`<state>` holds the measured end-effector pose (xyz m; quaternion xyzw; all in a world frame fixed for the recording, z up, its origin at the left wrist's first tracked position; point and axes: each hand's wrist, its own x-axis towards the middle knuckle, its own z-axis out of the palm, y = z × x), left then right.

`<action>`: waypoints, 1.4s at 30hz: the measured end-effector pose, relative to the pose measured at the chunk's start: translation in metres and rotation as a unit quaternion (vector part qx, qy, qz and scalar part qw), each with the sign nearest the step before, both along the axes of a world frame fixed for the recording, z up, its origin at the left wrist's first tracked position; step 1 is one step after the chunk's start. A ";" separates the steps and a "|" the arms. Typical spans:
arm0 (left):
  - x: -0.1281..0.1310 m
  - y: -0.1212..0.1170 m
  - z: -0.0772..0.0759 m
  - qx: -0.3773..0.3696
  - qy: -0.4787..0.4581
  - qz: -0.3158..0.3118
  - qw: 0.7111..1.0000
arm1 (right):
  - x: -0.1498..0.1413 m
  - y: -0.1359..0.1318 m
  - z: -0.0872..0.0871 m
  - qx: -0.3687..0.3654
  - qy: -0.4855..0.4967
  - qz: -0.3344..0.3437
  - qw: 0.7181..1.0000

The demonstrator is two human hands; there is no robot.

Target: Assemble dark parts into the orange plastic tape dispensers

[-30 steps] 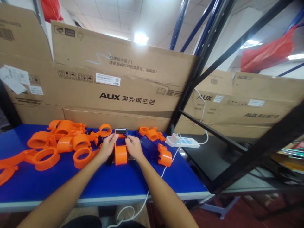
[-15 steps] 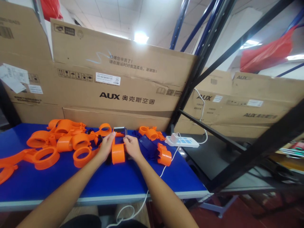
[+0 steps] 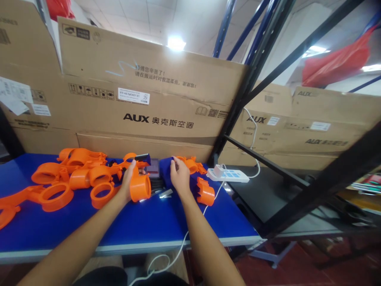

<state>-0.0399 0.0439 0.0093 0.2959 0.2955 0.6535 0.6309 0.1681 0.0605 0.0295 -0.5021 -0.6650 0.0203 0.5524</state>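
Note:
My left hand (image 3: 130, 180) is closed around an orange tape dispenser (image 3: 140, 188) with a round hub. A dark blue end with a shiny metallic strip (image 3: 143, 157) sits at the dispenser's top. To its right, my right hand (image 3: 180, 174) pinches a dark blue piece (image 3: 166, 169) by its upper edge; its exact kind is unclear. Between the hands lie several black parts (image 3: 156, 184) and a small silvery piece (image 3: 166, 194). A dark flat container (image 3: 152, 171) stands behind them, partly hidden.
Orange dispenser parts (image 3: 58, 196) are heaped on the left of the blue table (image 3: 133, 230). Another orange part (image 3: 205, 191) lies right of my right hand. A white power strip (image 3: 232, 175) has a cable trailing over the table. Cardboard (image 3: 166, 99) walls the back; a black rack post (image 3: 235, 107) stands right.
My right hand has left the dispenser's top and now grips the dark blue piece. My left hand has moved slightly left with the dispenser, turning it and uncovering the parts between the hands.

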 end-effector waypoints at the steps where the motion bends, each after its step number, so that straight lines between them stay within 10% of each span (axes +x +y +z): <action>1: 0.001 -0.001 0.001 0.003 0.001 -0.003 1.000 | 0.006 -0.001 0.003 0.000 -0.025 -0.042 0.999; 14: 0.004 -0.001 -0.010 0.024 0.051 0.027 0.998 | 0.022 -0.015 0.017 -0.188 -0.290 -0.246 0.906; 26: 0.007 -0.003 -0.009 0.039 0.084 0.033 0.995 | 0.031 -0.009 0.008 -0.107 -0.207 -0.245 0.941; 31: 0.006 -0.003 -0.012 0.065 0.146 0.060 0.985 | 0.010 -0.010 0.008 -0.020 -0.084 -0.010 0.996; 34: 0.008 -0.005 -0.011 0.077 0.160 0.052 0.983 | -0.006 -0.013 0.006 -0.015 -0.075 0.175 0.982; 42: 0.015 -0.008 -0.013 0.072 0.164 0.010 0.984 | -0.021 -0.017 -0.009 0.003 -0.152 0.133 0.979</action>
